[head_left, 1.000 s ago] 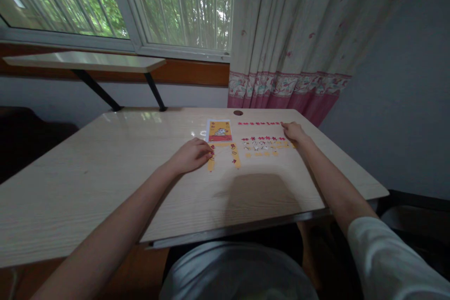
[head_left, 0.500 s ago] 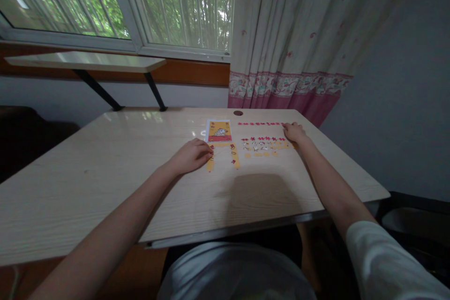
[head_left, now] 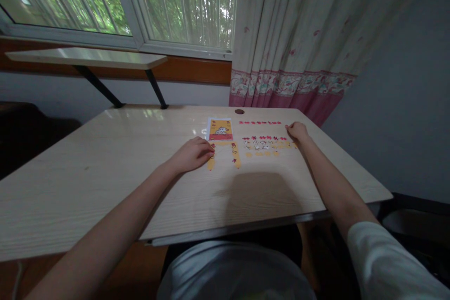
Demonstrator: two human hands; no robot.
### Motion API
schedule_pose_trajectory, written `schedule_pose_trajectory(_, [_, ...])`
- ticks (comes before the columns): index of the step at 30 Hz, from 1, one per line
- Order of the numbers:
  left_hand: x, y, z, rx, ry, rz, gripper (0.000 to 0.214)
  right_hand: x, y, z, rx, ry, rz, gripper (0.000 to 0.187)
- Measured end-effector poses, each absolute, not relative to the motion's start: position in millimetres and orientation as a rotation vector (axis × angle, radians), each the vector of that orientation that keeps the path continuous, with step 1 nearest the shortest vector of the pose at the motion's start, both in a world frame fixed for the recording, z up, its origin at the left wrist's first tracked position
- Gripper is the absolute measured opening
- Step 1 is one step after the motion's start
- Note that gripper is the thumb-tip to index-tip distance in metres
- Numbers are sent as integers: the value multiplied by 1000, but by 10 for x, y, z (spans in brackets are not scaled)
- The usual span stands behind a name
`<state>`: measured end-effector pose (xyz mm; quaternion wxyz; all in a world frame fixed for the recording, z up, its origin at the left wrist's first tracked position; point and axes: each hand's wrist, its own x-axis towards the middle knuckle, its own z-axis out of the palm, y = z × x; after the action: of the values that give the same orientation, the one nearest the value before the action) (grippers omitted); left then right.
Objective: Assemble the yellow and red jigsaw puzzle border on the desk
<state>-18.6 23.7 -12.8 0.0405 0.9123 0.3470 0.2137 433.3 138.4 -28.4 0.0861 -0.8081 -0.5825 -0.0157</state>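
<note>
My left hand (head_left: 192,153) rests on the wooden table (head_left: 105,168), fingers curled, fingertips touching the left yellow strip (head_left: 211,161) of a partly built jigsaw frame. A second yellow strip (head_left: 235,154) lies beside it. Behind them lies a picture card (head_left: 219,129) in orange and red. My right hand (head_left: 297,130) is curled at the right end of the rows of small puzzle pieces (head_left: 264,143), just past a line of red pieces (head_left: 260,123). Whether its fingers hold a piece I cannot see.
A round cable hole (head_left: 239,111) sits at the table's far edge. A shelf on black brackets (head_left: 87,58) hangs under the window. A flowered curtain (head_left: 291,42) with a pink hem hangs at the back right. The grey wall (head_left: 404,103) stands close on the right.
My right hand has drawn slightly right and nearer, away from the end of the red row. The left hand stays put. The view has tilted a little.
</note>
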Motion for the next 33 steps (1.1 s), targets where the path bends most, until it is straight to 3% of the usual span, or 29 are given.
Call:
schedule_pose_trajectory(6, [-184, 226, -123, 2792, 1066, 654, 26, 4347, 1384, -286, -2337, -1751, -61, 42])
schedule_pose_trajectory(14, [-193, 241, -138, 2817, 1052, 659, 27, 4408, 1388, -263, -2165, -1897, 46, 35])
schedule_pose_trajectory(19, [-185, 241, -130, 2840, 1028, 662, 27, 4434, 1356, -282, -2076, -1912, 116, 44])
schedule_pose_trajectory(27, [-181, 228, -118, 2815, 1032, 705, 25, 4390, 1370, -276, -2149, -1796, 110, 18])
schedule_pose_trajectory(33, [-185, 235, -120, 2824, 1005, 730, 24, 4361, 1272, -245, -2079, -1773, 170, 12])
